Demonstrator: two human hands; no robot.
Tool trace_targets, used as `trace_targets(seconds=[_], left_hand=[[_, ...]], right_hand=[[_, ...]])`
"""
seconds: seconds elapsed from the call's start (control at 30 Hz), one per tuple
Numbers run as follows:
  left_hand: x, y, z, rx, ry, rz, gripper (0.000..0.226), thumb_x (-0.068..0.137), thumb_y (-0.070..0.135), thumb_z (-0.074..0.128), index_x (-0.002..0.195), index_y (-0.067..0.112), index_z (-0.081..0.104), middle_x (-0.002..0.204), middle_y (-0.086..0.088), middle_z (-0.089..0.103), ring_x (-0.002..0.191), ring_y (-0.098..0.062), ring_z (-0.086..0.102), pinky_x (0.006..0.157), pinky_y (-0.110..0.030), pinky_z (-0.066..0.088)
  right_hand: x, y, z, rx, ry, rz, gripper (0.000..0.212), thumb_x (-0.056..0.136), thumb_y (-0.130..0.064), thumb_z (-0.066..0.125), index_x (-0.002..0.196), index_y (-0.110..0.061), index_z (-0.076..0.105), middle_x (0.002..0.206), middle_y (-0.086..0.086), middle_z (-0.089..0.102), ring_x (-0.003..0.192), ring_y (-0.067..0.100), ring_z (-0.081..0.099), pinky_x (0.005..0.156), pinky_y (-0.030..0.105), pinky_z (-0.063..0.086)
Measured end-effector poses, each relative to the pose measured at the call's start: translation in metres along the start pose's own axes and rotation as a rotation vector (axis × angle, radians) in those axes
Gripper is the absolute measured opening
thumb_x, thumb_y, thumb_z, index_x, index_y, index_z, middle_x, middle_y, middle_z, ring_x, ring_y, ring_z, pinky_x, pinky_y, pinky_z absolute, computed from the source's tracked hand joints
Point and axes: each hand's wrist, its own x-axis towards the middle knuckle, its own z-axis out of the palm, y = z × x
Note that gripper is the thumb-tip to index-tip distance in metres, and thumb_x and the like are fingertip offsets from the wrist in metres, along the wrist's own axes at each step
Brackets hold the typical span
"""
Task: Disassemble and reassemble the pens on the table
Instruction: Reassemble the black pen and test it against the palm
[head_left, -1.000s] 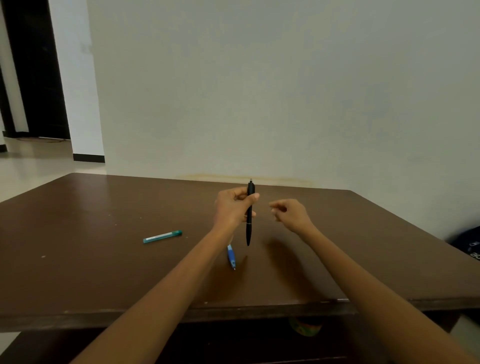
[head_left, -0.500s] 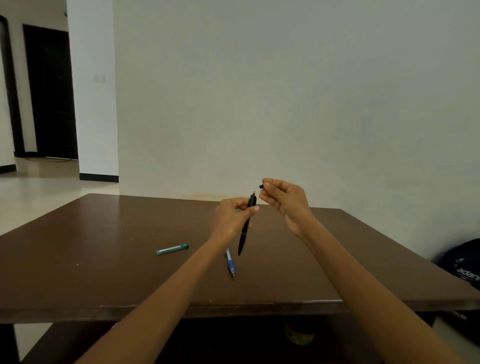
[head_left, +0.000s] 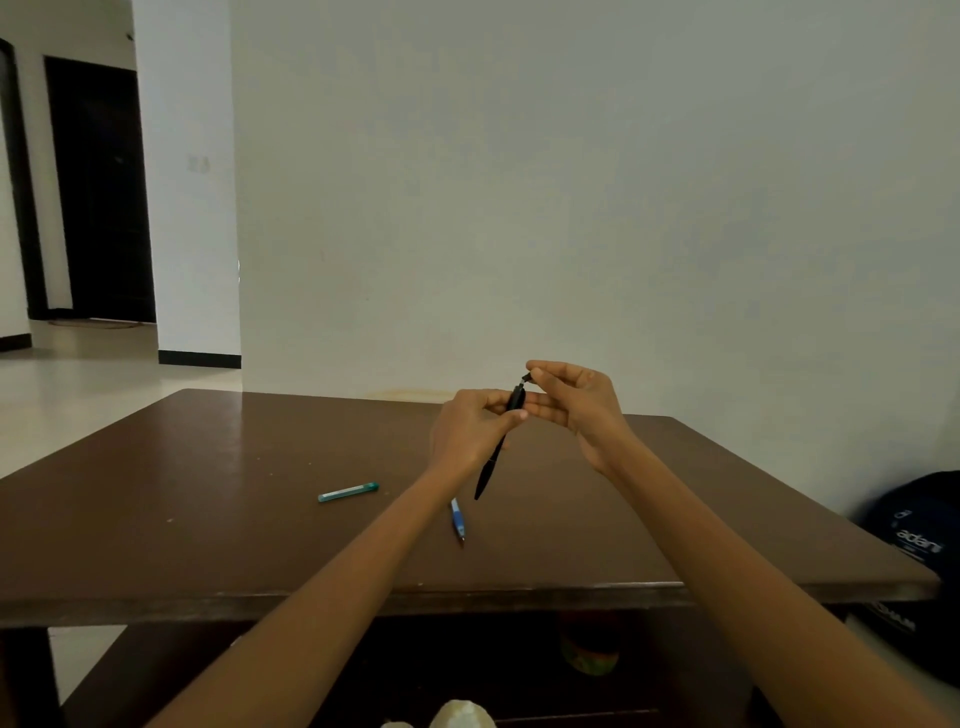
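We are gripping the slim black plastic pen (head_left: 500, 441) in our left hand (head_left: 470, 431) at centre frame. Our right hand (head_left: 576, 402) is pinching its top end.

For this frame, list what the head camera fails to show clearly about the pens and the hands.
- Black pen: its top end is covered by the right hand fingertips, so whether a small part is pinched there is too small to tell.
- Black pen's middle: hidden inside the left hand grip.
- Blue pen: its far end is hidden behind the left forearm.
- Green pen: too small to tell whether it is complete.
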Motion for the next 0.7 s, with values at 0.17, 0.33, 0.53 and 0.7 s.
trace_targets(seconds=[0.17, 0.33, 0.53, 0.7], left_hand=[[-0.001, -0.004, -0.001, -0.002, 0.008, -0.009, 0.017, 0.083, 0.035, 0.065, 0.099, 0.03, 0.07, 0.075, 0.017, 0.067, 0.056, -0.006, 0.067, 0.074, -0.036, 0.057], [-0.002, -0.008, 0.0, 0.07, 0.007, -0.011, 0.019, 0.083, 0.038, 0.064, 0.1, 0.031, 0.07, 0.076, 0.019, 0.065, 0.053, -0.002, 0.064, 0.067, -0.029, 0.055], [-0.002, -0.001, 0.003, 0.025, 0.009, -0.013, 0.016, 0.083, 0.036, 0.065, 0.095, 0.03, 0.072, 0.076, 0.012, 0.07, 0.056, -0.007, 0.066, 0.071, -0.034, 0.056], [-0.004, 0.001, 0.005, -0.063, 0.032, -0.035, 0.015, 0.084, 0.034, 0.065, 0.095, 0.027, 0.072, 0.074, 0.015, 0.068, 0.056, -0.012, 0.068, 0.07, -0.041, 0.058]], right_hand=[[0.0, 0.002, 0.0, -0.098, -0.02, -0.031, 0.014, 0.089, -0.013, 0.063, 0.1, -0.008, 0.069, 0.095, 0.009, 0.07, 0.08, 0.019, 0.072, 0.071, 0.023, 0.058], [0.005, 0.001, 0.001, -0.302, -0.041, -0.101, 0.01, 0.087, -0.015, 0.065, 0.095, -0.016, 0.072, 0.091, 0.007, 0.071, 0.08, 0.015, 0.071, 0.072, 0.022, 0.058], [0.004, 0.005, -0.002, -0.299, -0.053, -0.112, 0.009, 0.086, -0.017, 0.066, 0.093, -0.016, 0.072, 0.088, 0.005, 0.073, 0.085, 0.015, 0.07, 0.071, 0.019, 0.055], [-0.002, 0.015, -0.001, -0.31, -0.066, -0.122, 0.024, 0.087, -0.017, 0.065, 0.111, -0.015, 0.066, 0.092, 0.009, 0.068, 0.087, 0.016, 0.069, 0.073, 0.018, 0.055]])
